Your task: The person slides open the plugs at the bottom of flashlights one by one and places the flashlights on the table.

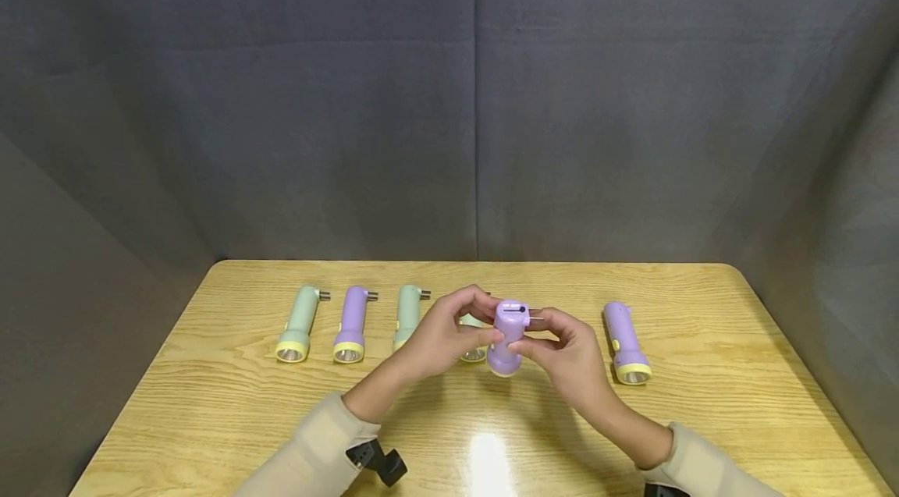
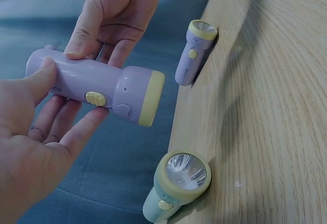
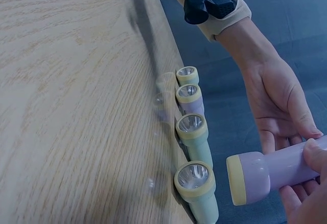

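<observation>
Both hands hold one purple flashlight (image 1: 506, 341) with a yellow rim, raised above the table and in front of a green flashlight (image 1: 474, 354). Thumb and fingers of my left hand (image 1: 442, 335) grip its body from the left. My right hand (image 1: 574, 360) pinches it from the right, thumb on the body and fingers near the metal plug prongs (image 1: 537, 318) that stick out of its tail end. A yellow switch (image 2: 95, 98) shows on its side in the left wrist view. In the right wrist view its tail end is out of frame.
Left of the hands, a green flashlight (image 1: 300, 325), a purple flashlight (image 1: 351, 321) and another green flashlight (image 1: 408, 310) lie in a row with prongs out. On the right lies a purple flashlight (image 1: 621, 333). All are on a wooden table (image 1: 211, 419); grey cloth (image 1: 337, 130) hangs behind.
</observation>
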A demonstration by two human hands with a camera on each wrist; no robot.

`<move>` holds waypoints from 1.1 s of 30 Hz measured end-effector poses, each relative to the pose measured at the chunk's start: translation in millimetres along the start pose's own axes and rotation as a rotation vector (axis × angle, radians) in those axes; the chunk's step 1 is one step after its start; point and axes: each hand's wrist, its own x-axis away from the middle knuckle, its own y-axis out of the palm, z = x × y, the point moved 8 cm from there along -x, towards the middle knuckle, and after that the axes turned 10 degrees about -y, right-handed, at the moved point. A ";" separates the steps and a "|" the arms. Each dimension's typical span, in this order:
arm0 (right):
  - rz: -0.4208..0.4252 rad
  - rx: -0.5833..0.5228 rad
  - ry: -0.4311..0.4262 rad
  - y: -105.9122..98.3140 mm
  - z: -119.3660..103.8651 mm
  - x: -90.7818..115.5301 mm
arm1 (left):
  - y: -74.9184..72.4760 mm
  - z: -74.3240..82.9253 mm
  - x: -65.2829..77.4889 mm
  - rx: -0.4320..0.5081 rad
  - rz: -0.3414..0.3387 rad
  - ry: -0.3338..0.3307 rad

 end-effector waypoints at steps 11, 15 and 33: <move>-0.021 0.006 -0.016 0.3 -1.0 -2.4 | -0.8 0.7 -0.2 -0.016 0.029 0.019; -0.021 0.010 -0.013 0.5 -1.3 -3.0 | -1.4 2.6 0.3 -0.026 0.038 0.025; 0.036 -0.142 -0.099 -0.4 -6.9 -1.1 | -5.8 6.0 -0.8 0.069 0.151 -0.052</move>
